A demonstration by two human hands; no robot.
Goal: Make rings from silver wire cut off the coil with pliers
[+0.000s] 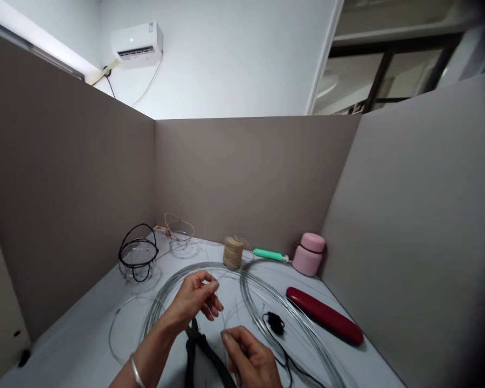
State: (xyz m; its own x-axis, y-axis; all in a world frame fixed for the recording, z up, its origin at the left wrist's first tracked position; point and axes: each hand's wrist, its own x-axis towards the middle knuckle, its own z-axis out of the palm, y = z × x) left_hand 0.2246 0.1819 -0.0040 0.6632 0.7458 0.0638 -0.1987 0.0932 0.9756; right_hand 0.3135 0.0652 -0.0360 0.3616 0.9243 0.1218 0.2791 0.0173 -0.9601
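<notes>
My left hand is raised over the table with its fingers curled and pinched on a thin wire. Lower and to the right, my right hand grips the same wire between thumb and bent fingers. The strand runs between the two hands, and part of it sticks up past my left fingers. Black-handled pliers lie on the table beneath and between my hands. Large coils of silvery wire lie around them. A silver bangle is on my left wrist.
A black wire frame stands at the left, near a tan wire frame. Along the back are a twine spool, a green tube and a pink flask. At right lie a red case and black cord. Partition walls enclose the table.
</notes>
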